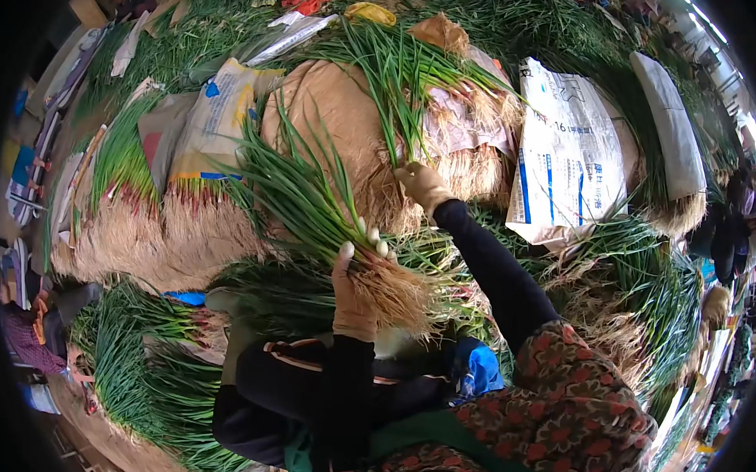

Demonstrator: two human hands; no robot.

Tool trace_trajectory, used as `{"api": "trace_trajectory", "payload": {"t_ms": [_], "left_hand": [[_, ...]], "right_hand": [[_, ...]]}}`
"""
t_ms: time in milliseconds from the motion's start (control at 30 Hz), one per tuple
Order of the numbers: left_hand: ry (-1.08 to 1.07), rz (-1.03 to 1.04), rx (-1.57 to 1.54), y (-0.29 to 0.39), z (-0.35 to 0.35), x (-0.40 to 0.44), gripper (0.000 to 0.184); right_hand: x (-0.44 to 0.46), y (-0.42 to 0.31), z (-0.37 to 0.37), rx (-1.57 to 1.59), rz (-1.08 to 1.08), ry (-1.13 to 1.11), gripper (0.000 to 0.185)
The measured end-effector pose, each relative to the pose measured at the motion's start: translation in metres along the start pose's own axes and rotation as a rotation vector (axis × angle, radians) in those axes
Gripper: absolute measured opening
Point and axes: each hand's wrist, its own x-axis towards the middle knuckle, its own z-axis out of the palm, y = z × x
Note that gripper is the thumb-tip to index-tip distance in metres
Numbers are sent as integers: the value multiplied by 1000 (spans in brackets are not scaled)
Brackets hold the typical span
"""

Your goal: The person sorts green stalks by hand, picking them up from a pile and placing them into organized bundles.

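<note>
"Where is the bunch of green onions (322, 217) held?"

"Just below the middle of the view. It is gripped near the roots by the closed fingers of the gloved left hand (351, 296), with the leaves pointed towards eleven o'clock and the roots towards four."

"And the right hand (422, 188)?"

"It is reached out to one o'clock, also gloved, its fingers bent against upright green stalks (402, 121); whether these are gripped cannot be told."

"What is seen around them?"

"A brown cover (330, 111) is spread at eleven, a printed white sack (568, 156) is laid between two and three, and rooted onions (175, 228) are lined up at nine."
</note>
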Motion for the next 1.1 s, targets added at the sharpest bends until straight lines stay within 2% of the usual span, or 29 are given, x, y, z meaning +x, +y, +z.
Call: {"api": "trace_trajectory", "payload": {"t_ms": [100, 200, 233, 267, 300, 333, 367, 400, 467, 533, 600, 633, 667, 733, 767, 800, 833, 867, 933, 967, 1000, 1033, 1067, 1100], "left_hand": [[36, -21, 10, 2, 3, -1, 38], [251, 10, 79, 1, 11, 0, 37], [208, 24, 173, 1, -5, 7, 33], [202, -11, 229, 2, -21, 10, 31], [190, -52, 285, 2, -28, 12, 29], [174, -93, 342, -1, -35, 15, 27], [247, -127, 294, -6, -45, 20, 23], [228, -124, 328, -8, -41, 19, 21], [196, -102, 394, -5, -23, 11, 18], [137, -50, 240, -4, -13, 7, 20], [53, -41, 95, 0, -7, 4, 23], [-6, -37, 41, 2, 7, -1, 23], [47, -34, 50, 2, 9, -2, 24], [140, -28, 63, 3, 11, 0, 24], [73, 1, 53, 2, 0, 4, 33], [85, -21, 87, 0, -4, 4, 33], [96, -45, 124, -1, -5, 5, 33], [102, -69, 161, -2, -5, 5, 33], [189, -26, 234, -3, 0, 6, 30], [245, -3, 216, -7, 6, 6, 30], [307, 24, 195, -7, 8, 3, 30], [197, -9, 272, 0, -22, 8, 27], [216, -15, 281, 1, -22, 6, 29], [232, -28, 291, 1, -19, 6, 30]], "right_hand": [[25, -20, 8, -444, -5, -14, 34], [5, -29, -4, -291, -176, 46, 37], [-7, -34, 1, -169, -254, 72, 36], [-27, -30, -5, -242, -282, -104, 35], [-49, -32, -6, -241, -498, -144, 33], [-58, -23, 4, -141, -579, -271, 32], [-67, -16, 13, -194, -542, -277, 29], [-73, -13, 17, -244, -507, -286, 27], [-53, 45, 55, -79, -565, -238, 22], [-51, 44, 53, 104, -370, -120, 19], [-59, 39, 42, -813, -655, -354, 21], [-62, 33, 33, -720, -939, -440, 23], [-71, 33, 18, -202, -337, -609, 22], [-36, 90, 31, -151, -175, -112, 28], [-30, 73, 14, -85, -111, 32, 29], [-32, 41, -11, -15, -43, 179, 30], [-35, 8, -28, -118, 114, 109, 30], [9, 75, 13, 71, -39, 70, 33], [2, 47, 12, -250, 34, 17, 34], [-4, 34, 8, -112, 58, -58, 31], [-2, 47, 19, 46, -7, -87, 32], [4, 75, 38, 205, -70, -120, 32], [1, 91, 53, 367, -125, -150, 33], [-23, 84, 52, 543, -289, -302, 32]]}}
